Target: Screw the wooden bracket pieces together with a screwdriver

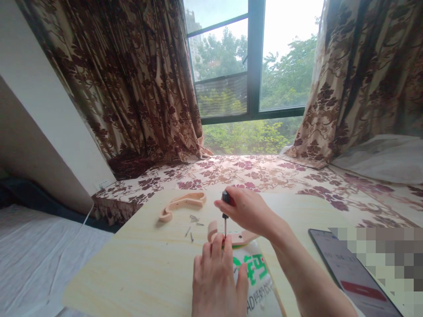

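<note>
My right hand (247, 209) is wrapped round the dark handle of a screwdriver (225, 207), which stands upright with its shaft pointing down at a curved pinkish wooden piece (241, 238). My left hand (220, 277) lies over the near edge of that piece, its fingertips beside the screwdriver's tip; whether they pinch anything there is hidden. Under the wooden piece and my left hand is a white package (261, 286) with green characters. A second curved wooden piece (185, 202) rests on the table further left. Several loose screws (194, 218) lie between the two pieces.
A pale wood-patterned table (132, 259) holds these things. At its right lies a phone (350, 273), partly covered by pixelated blocks. Beyond the table are a flower-patterned window seat (238, 171), curtains (148, 88) and a window. White bedding (39, 251) is at the left.
</note>
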Available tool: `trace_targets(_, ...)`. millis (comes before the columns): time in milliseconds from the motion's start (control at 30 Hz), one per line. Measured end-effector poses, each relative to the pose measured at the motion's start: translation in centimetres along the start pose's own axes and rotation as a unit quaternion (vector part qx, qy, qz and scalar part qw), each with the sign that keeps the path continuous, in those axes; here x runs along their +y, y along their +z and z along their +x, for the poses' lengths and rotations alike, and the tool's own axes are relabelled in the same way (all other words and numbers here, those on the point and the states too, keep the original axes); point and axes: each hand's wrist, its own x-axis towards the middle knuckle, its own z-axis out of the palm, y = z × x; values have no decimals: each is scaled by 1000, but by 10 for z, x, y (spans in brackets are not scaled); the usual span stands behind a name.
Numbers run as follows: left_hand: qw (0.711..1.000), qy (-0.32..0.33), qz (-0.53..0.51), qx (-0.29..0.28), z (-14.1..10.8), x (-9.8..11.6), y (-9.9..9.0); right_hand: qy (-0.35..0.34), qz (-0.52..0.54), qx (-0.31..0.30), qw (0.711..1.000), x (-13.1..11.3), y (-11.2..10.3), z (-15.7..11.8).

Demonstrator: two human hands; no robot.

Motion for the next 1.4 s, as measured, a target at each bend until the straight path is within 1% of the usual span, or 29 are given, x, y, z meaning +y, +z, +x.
trace_targets(133, 999, -12, -31, -33, 4, 2, -6, -47, 62, -34, 996, -1, -9, -5)
trace_targets(233, 998, -20, -43, -48, 7, 5, -12, -52, 65, -31, 996, -1, -13, -6)
trace_targets(400, 998, -12, -41, -42, 7, 6, -14, -17, 30, -6, 999, 1, -12, -3)
trace_targets(433, 998, -12, -42, -41, 7, 6, -14, -24, 38, -7, 999, 1, -12, -3)
trace_targets(533, 998, -17, -41, -35, 7, 6, -13, -72, 86, -31, 993, -2, -11, -5)
trace_targets(600, 999, -20, -37, -28, 6, 6, -11, -82, 89, -36, 992, -3, -10, -5)
trace_targets(767, 1000, -4, -24, -13, 4, 4, -9, -19, 22, 5, 1000, -2, -7, -2)
trace_targets(833, 1000, -2, -25, -10, 4, 4, -8, -26, 38, -6, 999, -2, -8, -3)
trace_targets(933, 999, -13, -30, -11, 4, 4, -8, -63, 86, -38, 994, -5, -11, -5)
trace_targets(1000, 999, -16, -39, -20, 4, 4, -7, -69, 90, -36, 993, -6, -10, -5)
trace_targets(1133, 998, -5, -46, -38, 5, 2, -8, -22, 33, 7, 999, -2, -5, -1)
trace_targets(1200, 998, -4, -41, -39, 5, 2, -8, -10, 26, 11, 1000, 0, -5, -1)
trace_targets(1233, 998, -5, -40, -40, 5, 2, -9, -16, 38, 5, 999, 1, -6, -2)
trace_targets(1333, 998, -13, -39, -44, 6, 3, -9, -61, 99, -29, 993, 0, -10, -4)
trace_targets(1400, 998, -18, -38, -45, 6, 4, -8, -77, 112, -37, 990, -2, -10, -4)
